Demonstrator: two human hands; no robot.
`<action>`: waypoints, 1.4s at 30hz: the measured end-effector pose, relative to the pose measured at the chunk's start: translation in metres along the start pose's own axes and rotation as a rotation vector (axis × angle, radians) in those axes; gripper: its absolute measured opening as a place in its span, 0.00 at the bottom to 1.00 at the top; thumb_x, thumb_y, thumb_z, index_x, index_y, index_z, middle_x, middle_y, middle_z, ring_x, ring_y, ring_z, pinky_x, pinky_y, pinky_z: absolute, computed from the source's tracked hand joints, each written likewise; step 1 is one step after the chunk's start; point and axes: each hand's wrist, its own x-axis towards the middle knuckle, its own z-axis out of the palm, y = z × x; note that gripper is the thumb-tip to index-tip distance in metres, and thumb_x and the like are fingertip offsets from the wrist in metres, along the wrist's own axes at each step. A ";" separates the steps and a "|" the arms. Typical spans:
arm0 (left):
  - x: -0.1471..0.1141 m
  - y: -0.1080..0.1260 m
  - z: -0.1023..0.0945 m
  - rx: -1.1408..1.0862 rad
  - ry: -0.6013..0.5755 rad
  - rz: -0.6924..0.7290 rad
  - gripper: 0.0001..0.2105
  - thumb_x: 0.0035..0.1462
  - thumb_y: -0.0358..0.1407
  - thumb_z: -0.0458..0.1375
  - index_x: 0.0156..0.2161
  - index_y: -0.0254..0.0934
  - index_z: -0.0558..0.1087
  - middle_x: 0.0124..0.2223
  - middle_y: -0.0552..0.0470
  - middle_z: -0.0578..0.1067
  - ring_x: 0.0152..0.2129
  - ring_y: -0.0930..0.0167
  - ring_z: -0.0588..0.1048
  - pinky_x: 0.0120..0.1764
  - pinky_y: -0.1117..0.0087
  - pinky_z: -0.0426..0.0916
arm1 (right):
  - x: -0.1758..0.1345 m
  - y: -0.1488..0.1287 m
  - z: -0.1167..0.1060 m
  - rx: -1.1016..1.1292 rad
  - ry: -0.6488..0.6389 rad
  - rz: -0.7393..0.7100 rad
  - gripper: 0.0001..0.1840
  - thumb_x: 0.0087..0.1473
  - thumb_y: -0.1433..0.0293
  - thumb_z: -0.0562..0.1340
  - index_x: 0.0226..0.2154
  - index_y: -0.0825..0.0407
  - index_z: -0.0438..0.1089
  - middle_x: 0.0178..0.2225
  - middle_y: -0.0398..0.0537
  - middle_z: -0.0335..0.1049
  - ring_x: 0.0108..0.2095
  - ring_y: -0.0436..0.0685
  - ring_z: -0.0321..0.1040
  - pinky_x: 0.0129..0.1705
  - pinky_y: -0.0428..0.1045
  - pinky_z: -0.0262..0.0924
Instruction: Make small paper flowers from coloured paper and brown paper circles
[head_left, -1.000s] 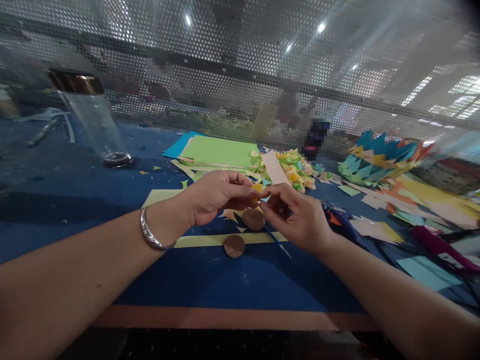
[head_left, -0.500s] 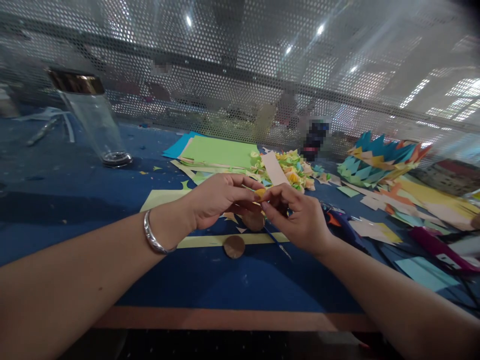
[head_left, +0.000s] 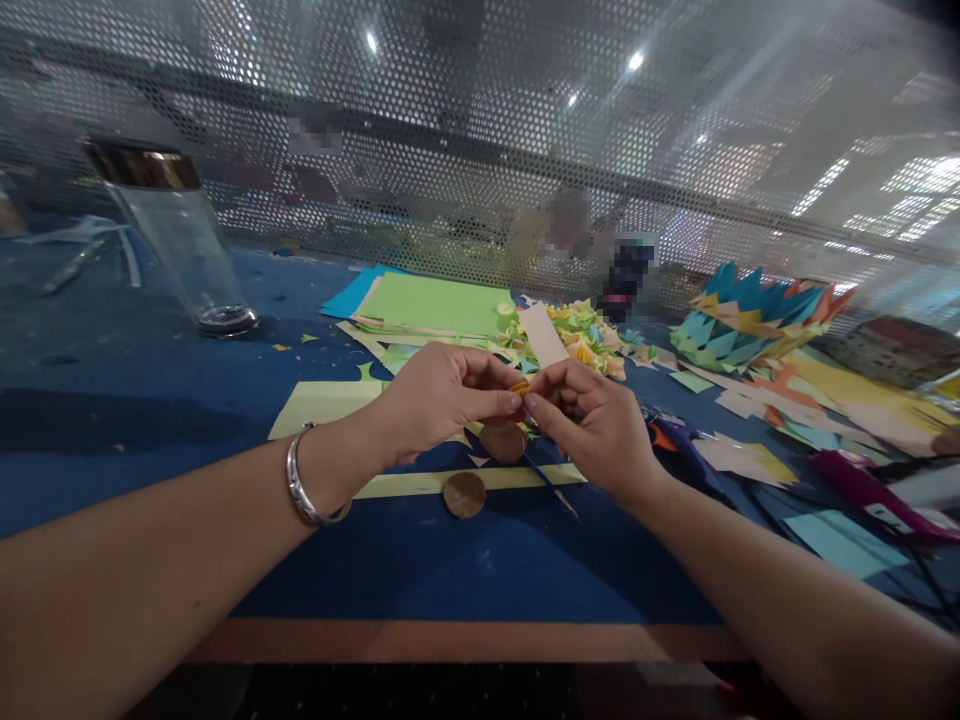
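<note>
Between the fingertips of both hands is a small yellow paper piece (head_left: 520, 388), partly hidden by the fingers. My left hand (head_left: 442, 400), with a silver bangle on its wrist, pinches it from the left. From the right, my right hand (head_left: 589, 415) grips it between thumb and forefinger. Below the hands, a brown disc (head_left: 464, 495) lies at the edge of a pale yellow paper strip (head_left: 405, 484). A second brown disc (head_left: 502, 442) sits just under the fingers. Beside it, a thin blue stick with a pale tip (head_left: 553, 487) crosses the strip.
Behind the hands are stacked green sheets (head_left: 439, 303) and a heap of curled paper pieces (head_left: 592, 335). A glass bottle (head_left: 184, 245) stands left. To the right are a zigzag paper crown (head_left: 757, 320), a blue glue gun (head_left: 686, 450), a magenta tool (head_left: 862, 490) and cables.
The yellow piece has turned between the fingers and now appears narrower. My left thumb has come up against it. Both hands stay in nearly the same place.
</note>
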 end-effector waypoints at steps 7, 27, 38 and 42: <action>0.002 -0.003 -0.002 0.075 0.006 0.035 0.14 0.49 0.40 0.69 0.39 0.34 0.81 0.36 0.46 0.82 0.33 0.69 0.79 0.42 0.66 0.75 | 0.001 0.001 0.000 0.012 0.001 -0.016 0.07 0.60 0.65 0.63 0.36 0.53 0.68 0.22 0.38 0.64 0.18 0.45 0.58 0.19 0.43 0.52; -0.002 0.007 -0.003 0.350 -0.037 0.180 0.09 0.57 0.38 0.63 0.39 0.34 0.78 0.31 0.49 0.81 0.27 0.72 0.78 0.29 0.74 0.71 | 0.001 -0.001 -0.003 0.041 -0.019 0.006 0.12 0.57 0.62 0.67 0.37 0.52 0.68 0.21 0.36 0.64 0.17 0.44 0.56 0.19 0.43 0.49; -0.003 0.009 -0.004 0.395 -0.065 0.203 0.07 0.57 0.34 0.61 0.41 0.37 0.72 0.31 0.51 0.79 0.28 0.70 0.78 0.30 0.73 0.69 | 0.000 -0.001 -0.002 0.066 -0.064 0.003 0.06 0.59 0.67 0.64 0.36 0.52 0.68 0.24 0.38 0.65 0.19 0.44 0.58 0.19 0.43 0.52; 0.000 0.003 -0.004 0.199 -0.097 0.156 0.10 0.55 0.34 0.63 0.42 0.36 0.70 0.31 0.53 0.77 0.30 0.72 0.77 0.33 0.73 0.69 | 0.003 -0.003 0.000 0.131 -0.080 0.037 0.06 0.59 0.67 0.63 0.33 0.52 0.66 0.23 0.38 0.64 0.17 0.43 0.57 0.17 0.42 0.52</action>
